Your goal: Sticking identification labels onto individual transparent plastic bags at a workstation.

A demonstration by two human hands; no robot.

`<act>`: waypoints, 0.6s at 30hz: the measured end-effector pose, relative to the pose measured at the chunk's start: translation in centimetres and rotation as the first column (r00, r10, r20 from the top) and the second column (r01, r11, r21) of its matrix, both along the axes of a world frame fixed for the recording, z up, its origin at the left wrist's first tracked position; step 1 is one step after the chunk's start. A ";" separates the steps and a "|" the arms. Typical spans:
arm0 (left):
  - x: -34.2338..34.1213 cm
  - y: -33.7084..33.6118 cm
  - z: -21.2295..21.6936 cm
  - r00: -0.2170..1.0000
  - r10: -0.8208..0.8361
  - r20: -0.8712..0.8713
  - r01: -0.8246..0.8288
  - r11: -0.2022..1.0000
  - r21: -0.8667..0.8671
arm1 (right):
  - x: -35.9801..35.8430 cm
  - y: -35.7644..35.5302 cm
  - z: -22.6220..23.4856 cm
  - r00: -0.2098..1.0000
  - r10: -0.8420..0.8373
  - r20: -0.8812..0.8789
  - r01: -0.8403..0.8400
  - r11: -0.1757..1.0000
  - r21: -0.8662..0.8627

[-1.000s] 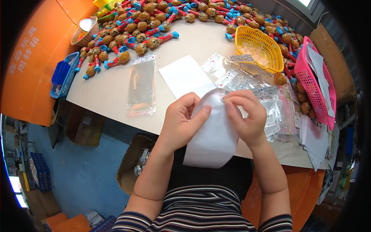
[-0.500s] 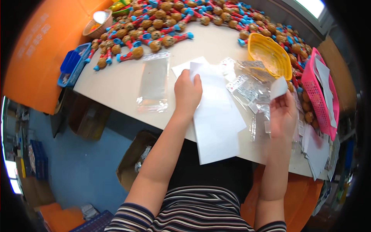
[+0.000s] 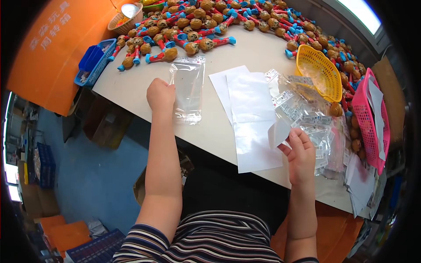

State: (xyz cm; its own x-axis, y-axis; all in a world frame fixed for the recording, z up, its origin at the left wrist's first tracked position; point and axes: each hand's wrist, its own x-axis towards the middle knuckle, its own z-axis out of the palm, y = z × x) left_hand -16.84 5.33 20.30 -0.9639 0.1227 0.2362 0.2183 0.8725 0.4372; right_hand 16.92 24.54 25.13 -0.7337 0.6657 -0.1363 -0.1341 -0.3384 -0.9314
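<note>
My left hand (image 3: 161,97) is closed at the left edge of a flat clear plastic bag (image 3: 188,90), its fingers pinching that edge. The bag has a printed header strip at its far end and lies on the pale table. Held between the thumb and fingers of my right hand (image 3: 301,153) is a small, curled piece of white paper (image 3: 279,133). It stands over the right side of a stack of white paper sheets (image 3: 251,114). Several clear printed bags (image 3: 313,125) lie overlapping beside the stack, just beyond my right hand.
A large heap of red and blue toys with brown ball heads (image 3: 206,26) covers the far table. Around it stand a yellow basket (image 3: 299,65), a pink basket (image 3: 359,109) with papers, a blue basket (image 3: 97,70) and a wicker basket (image 3: 115,24). Papers (image 3: 357,184) overhang the right edge.
My left hand has left the white sheets and moved left to the clear bag. My right hand has brought its small paper left and nearer, over the stack. The view has shifted slightly.
</note>
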 end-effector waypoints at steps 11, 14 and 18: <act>18.5 5.7 4.1 0.644 -0.683 0.344 -0.118 0.356 0.927 | 0.6 1.0 0.4 0.994 -0.111 -0.005 0.110 0.985 0.134; 21.1 5.8 2.5 0.663 -0.669 0.336 0.126 0.542 0.831 | 1.0 1.4 0.3 0.990 -0.139 0.008 0.134 0.967 0.215; 22.1 5.2 4.8 0.618 -0.653 0.437 0.115 0.625 0.772 | 1.3 1.2 0.6 0.978 -0.204 0.044 0.176 0.919 0.353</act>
